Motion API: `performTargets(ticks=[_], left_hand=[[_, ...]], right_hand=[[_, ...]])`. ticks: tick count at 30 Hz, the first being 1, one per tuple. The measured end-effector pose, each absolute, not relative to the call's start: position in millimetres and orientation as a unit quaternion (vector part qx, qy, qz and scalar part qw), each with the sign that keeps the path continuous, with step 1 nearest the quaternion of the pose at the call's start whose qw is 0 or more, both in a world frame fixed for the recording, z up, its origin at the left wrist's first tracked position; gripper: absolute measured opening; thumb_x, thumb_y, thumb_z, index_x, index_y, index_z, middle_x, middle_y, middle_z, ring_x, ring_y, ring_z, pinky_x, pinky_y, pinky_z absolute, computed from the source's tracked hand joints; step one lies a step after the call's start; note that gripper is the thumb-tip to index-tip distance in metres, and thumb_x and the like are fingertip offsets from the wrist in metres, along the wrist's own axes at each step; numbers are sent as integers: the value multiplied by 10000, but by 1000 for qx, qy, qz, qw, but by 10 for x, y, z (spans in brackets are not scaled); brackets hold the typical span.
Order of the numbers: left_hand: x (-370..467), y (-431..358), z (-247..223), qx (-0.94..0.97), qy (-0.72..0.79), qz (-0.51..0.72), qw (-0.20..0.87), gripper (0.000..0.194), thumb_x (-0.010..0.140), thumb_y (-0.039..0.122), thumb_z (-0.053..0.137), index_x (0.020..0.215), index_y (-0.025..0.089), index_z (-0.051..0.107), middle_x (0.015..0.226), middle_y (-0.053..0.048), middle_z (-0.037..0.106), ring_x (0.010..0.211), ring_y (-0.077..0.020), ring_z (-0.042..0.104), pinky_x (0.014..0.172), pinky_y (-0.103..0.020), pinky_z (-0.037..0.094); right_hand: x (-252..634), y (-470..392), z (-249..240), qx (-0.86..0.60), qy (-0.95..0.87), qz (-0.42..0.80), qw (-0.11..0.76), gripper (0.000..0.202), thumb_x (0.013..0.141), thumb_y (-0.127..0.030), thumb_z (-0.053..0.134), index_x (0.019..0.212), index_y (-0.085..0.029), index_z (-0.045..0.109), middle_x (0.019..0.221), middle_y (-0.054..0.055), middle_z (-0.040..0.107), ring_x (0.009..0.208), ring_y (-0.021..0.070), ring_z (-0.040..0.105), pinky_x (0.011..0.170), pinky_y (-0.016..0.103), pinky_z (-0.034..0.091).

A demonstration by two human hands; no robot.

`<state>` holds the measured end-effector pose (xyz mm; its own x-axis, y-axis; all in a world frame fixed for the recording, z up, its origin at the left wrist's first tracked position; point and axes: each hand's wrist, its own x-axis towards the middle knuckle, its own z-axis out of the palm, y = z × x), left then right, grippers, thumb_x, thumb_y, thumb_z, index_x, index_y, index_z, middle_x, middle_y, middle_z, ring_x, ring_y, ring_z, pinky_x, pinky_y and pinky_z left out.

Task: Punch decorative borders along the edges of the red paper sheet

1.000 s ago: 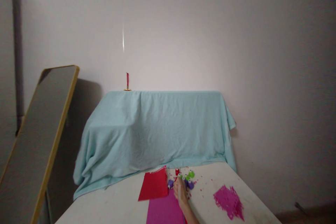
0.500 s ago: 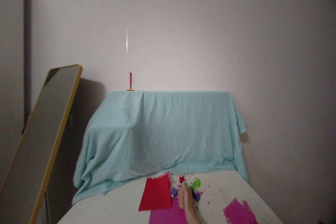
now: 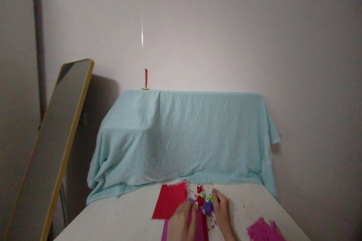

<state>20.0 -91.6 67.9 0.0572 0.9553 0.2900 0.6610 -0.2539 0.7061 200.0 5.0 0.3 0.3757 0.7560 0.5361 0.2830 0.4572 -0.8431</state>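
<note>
Several small red, green and purple pieces with white eye-like dots, among them a purple piece and a red piece, sit close together on the white table. My left hand, blurred, is over the magenta sheet, its fingertips beside a red piece; whether it grips anything is unclear. Just right of the group is my right hand, fingers curled together near a green piece; anything inside them is too small to make out. A red sheet with a punched edge lies left of the pieces.
Shredded magenta paper lies at the right front, and tiny scraps dot the table. Behind, a light blue cloth covers a raised object. A yellow-framed mirror leans at the left; a red and gold ornament stands above the cloth.
A second hand has come into view, so both hands are now at the pieces, one on each side. A red piece now shows in the middle of the group. The view has shifted slightly.
</note>
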Motion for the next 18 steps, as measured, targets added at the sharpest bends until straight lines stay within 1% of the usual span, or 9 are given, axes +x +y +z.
performTargets(ticks=[1, 3, 4, 6, 8, 9, 11, 13, 18], left_hand=[[235, -701, 636, 702, 578, 377, 174, 322, 903, 324, 370, 1064, 273, 644, 1062, -83, 617, 1026, -247, 560, 870, -363, 462], [260, -308, 480, 711, 595, 373, 36, 357, 895, 265, 358, 1167, 195, 578, 1154, -116, 574, 1090, -232, 527, 937, -342, 417], [250, -148, 375, 706, 612, 357, -5, 360, 886, 249, 371, 1185, 173, 556, 1202, -128, 544, 1100, -227, 520, 929, -323, 418], [198, 72, 149, 692, 642, 328, -45, 364, 899, 263, 357, 1210, 169, 520, 1242, -135, 505, 1064, -211, 538, 848, -286, 449], [137, 170, -37, 682, 666, 297, -51, 392, 911, 319, 348, 1264, 192, 461, 1278, -129, 471, 1036, -209, 556, 741, -267, 467], [113, 184, -99, 676, 681, 278, -46, 405, 909, 349, 354, 1273, 196, 446, 1291, -129, 460, 978, -207, 582, 700, -270, 466], [87, 175, -155, 672, 698, 244, -38, 427, 907, 384, 356, 1288, 204, 420, 1270, -123, 480, 924, -213, 602, 674, -278, 455], [82, 151, -142, 675, 703, 224, -21, 405, 914, 398, 331, 1263, 219, 433, 1166, -105, 548, 880, -209, 616, 663, -272, 439], [72, 134, -79, 675, 705, 218, 5, 378, 905, 433, 338, 1206, 228, 439, 1041, -94, 613, 854, -234, 630, 639, -282, 422]], right_hand=[[2003, 62, -27, -493, -547, 167, 655, 501, 766, -656, 471, 570, -203, 558, 557, 56, 585, 549, 190, 521, 526, 269, 405], [2006, 105, -82, -501, -582, 144, 624, 512, 826, -615, 417, 620, -181, 592, 591, 65, 612, 574, 190, 543, 570, 265, 414], [2005, 132, -107, -506, -596, 131, 610, 510, 853, -589, 391, 634, -176, 595, 600, 66, 617, 580, 188, 548, 582, 262, 411], [2003, 177, -146, -518, -618, 103, 582, 493, 892, -536, 353, 637, -179, 580, 604, 60, 613, 580, 181, 548, 585, 255, 394], [2004, 197, -162, -532, -631, 73, 560, 471, 910, -499, 340, 627, -188, 551, 592, 46, 597, 565, 170, 534, 569, 248, 366], [2010, 197, -159, -540, -634, 59, 551, 462, 913, -489, 341, 621, -191, 538, 578, 37, 585, 550, 164, 520, 557, 245, 351], [2038, 184, -135, -556, -631, 38, 539, 453, 916, -482, 342, 625, -192, 534, 562, 28, 576, 526, 153, 491, 534, 241, 323], [2089, 168, -101, -566, -621, 29, 542, 462, 918, -484, 330, 633, -189, 543, 569, 34, 586, 514, 148, 476, 518, 241, 305], [2269, 183, -66, -609, -557, 20, 564, 478, 916, -493, 310, 685, -179, 587, 600, 62, 622, 527, 163, 489, 527, 250, 309]])
